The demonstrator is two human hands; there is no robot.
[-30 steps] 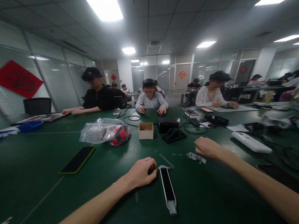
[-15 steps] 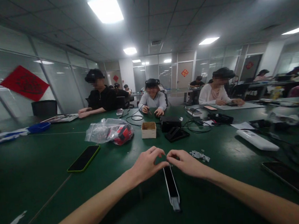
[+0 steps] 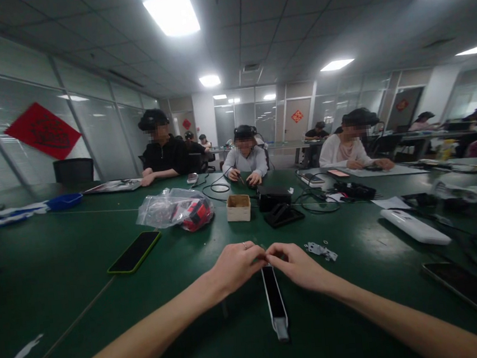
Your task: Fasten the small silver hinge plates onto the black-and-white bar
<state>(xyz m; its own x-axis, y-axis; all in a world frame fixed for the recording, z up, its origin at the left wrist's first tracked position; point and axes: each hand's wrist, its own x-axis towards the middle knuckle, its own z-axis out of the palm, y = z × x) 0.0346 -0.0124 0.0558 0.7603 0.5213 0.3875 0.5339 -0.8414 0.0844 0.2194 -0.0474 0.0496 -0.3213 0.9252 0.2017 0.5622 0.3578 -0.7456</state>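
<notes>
A long narrow device [image 3: 275, 296], black on top with a white rim and a grey end piece, lies on the green table [image 3: 186, 341]. My left hand [image 3: 240, 266] is at its far end, fingers and thumb pinched together. My right hand [image 3: 295, 263] meets it there from the right, also pinched. The fingertips of both touch or nearly touch, and whatever lies between them is too small to make out. Right of my right hand lie small grey-white parts [image 3: 321, 251].
Beyond my hands are a small open box [image 3: 238, 208], a plastic bag with red items [image 3: 195, 212] and a black box [image 3: 273, 197]. A green-edged phone [image 3: 135, 252] lies left, a white device [image 3: 414, 227] and a dark phone [image 3: 472, 291] right. People sit across the table.
The fingers of my left hand have closed into a pinch and come up against my right fingertips. The person in black at the left has shifted their hands slightly.
</notes>
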